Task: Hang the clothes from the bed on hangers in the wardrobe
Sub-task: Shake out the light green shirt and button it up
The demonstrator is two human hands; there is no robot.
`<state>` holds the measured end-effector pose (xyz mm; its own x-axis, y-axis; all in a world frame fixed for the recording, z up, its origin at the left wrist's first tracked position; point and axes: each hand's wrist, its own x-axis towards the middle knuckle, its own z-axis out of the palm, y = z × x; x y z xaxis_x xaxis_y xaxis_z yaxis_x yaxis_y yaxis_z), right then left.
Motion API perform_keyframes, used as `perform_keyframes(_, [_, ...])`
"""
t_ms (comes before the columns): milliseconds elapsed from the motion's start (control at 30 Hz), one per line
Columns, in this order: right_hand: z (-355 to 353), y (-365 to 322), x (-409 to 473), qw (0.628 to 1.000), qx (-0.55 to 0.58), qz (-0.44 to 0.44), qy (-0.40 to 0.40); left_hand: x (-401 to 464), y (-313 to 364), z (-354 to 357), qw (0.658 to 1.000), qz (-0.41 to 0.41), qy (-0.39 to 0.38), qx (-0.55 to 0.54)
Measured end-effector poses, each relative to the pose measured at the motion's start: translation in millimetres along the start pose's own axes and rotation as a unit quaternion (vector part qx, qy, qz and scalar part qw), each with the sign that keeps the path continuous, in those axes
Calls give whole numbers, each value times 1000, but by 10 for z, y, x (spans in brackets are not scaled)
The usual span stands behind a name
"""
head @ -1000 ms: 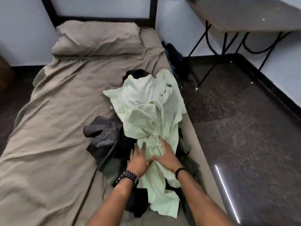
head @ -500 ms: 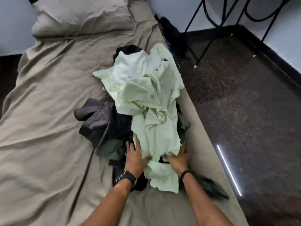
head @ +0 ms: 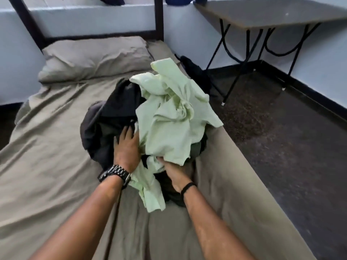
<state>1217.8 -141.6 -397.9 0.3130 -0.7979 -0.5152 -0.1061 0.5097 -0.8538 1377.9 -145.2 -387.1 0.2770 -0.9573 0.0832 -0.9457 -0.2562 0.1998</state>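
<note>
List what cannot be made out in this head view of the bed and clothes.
- Right hand: fingers buried under the pale green garment.
- Dark clothes: count and type unclear, bundled together and partly covered by the garment.
- Wardrobe and hangers: outside the frame.
- Blue item: cut off by the top edge.

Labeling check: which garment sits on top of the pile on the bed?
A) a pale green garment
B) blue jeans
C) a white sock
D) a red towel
A: the pale green garment lies crumpled on top of the dark clothes, between the left hand and the right hand.
</note>
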Motion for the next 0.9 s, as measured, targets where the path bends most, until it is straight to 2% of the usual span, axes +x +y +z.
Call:
perform_keyframes(33, [1,90,90,987,-159,7,9,-34,-98,89,999,-27,-28,8])
perform_keyframes(100, [-58,310,177,917,-394,58,-2,-256,-247,404,989,-68,-131,15])
perform_keyframes(167, [-120,551,258,838,-536,87,-56,-443,-366,800,974,-95,-203,15])
perform_keyframes(200, [-140,601,292,805,-580,95,-80,-461,-403,969,973,-103,-205,16])
perform_keyframes(233, [-138,614,332,789,-599,100,-93,-461,-432,1095,974,-107,-198,22])
perform_keyframes(333, [-135,565,364,775,-614,100,-110,-423,-482,1274,979,-101,-174,42])
perform_keyframes(467, [-214,625,335,773,-619,57,-127,-476,-594,1425,988,-89,-121,42])
perform_keyframes(633, [-210,699,267,748,-653,55,-109,-459,-605,1521,981,-104,-159,42])
perform_keyframes(733, [-173,664,268,742,-656,85,-108,-430,-639,1607,978,-100,-175,58])
perform_keyframes(833, [-106,709,290,736,-664,99,-91,-432,-681,1732,982,-93,-162,40])
perform_keyframes(900, [-76,746,283,750,-652,103,-46,-422,-686,1794,987,-80,-138,22])
